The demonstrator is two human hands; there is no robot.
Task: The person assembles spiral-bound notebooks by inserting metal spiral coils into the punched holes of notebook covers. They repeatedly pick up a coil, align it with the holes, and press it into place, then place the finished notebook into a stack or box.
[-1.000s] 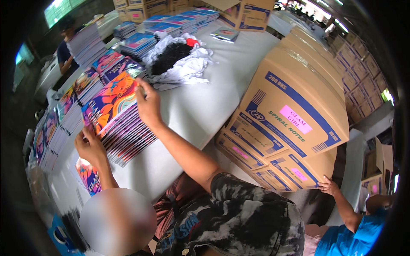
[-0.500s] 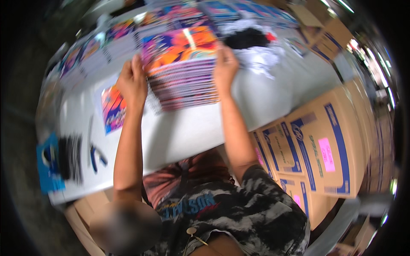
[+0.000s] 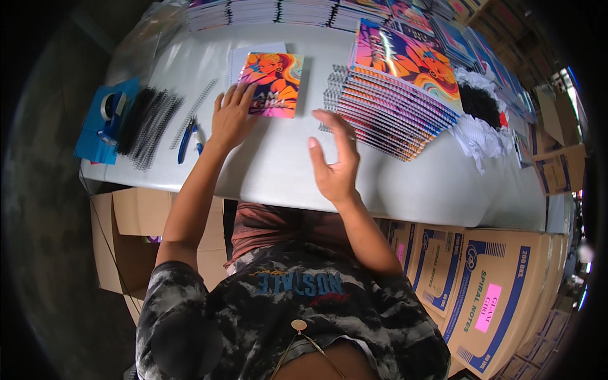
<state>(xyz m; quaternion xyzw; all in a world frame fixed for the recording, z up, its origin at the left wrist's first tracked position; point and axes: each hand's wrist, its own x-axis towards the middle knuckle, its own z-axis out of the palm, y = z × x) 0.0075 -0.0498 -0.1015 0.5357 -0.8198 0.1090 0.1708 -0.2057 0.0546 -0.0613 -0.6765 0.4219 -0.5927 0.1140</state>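
A colourful notebook or loose cover [image 3: 272,82] with an illustrated figure lies flat on the table in front of me, partly over a pale spiral-edged pad [image 3: 273,48]. My left hand [image 3: 234,117] rests at its left edge, fingers stretched out over the cover's border. My right hand [image 3: 339,161] hovers to the right of it, thumb and fingers apart and holding nothing. Beyond my right hand stands a fanned stack of spiral-bound notebooks [image 3: 405,76], with bright orange and purple covers and coils sticking out at the left.
Left on the table are a bundle of black spiral coils [image 3: 149,130], a loose coil [image 3: 197,104], blue-handled pliers [image 3: 187,140] and a blue tape dispenser [image 3: 113,117]. Crumpled cloths [image 3: 475,136] lie right. Notebook piles [image 3: 304,14] line the far edge; cartons [image 3: 487,297] stand below right.
Both hands have let go of the notebook stack, which now rests on the table at the right. My left hand has moved to the single cover; my right hand has drawn back, open.
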